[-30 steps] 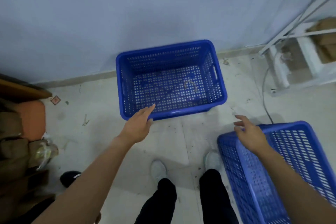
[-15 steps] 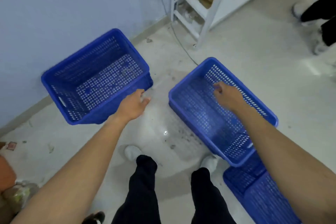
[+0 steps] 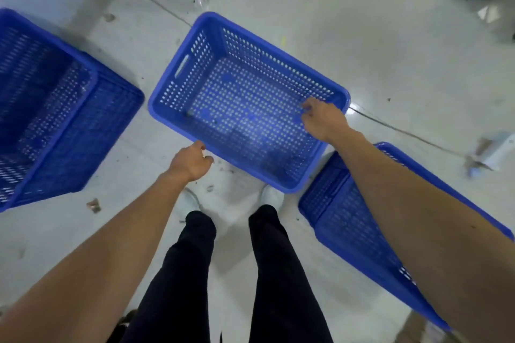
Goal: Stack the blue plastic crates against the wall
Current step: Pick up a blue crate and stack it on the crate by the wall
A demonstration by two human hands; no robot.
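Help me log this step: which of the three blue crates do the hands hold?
The middle crate: the right hand grips its rim, the left hand meets its near edge. The other two go untouched.

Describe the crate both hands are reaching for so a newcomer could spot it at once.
Start at the person's white shoes on the pale floor; directly ahead sits the middle blue crate of three. Unlike its neighbours, its whole empty interior shows, with the right hand and left hand on its rim.

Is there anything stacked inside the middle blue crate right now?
No. The middle crate shows only its bare perforated floor, while the right hand reaches over its far short rim and the left hand is at its near edge.
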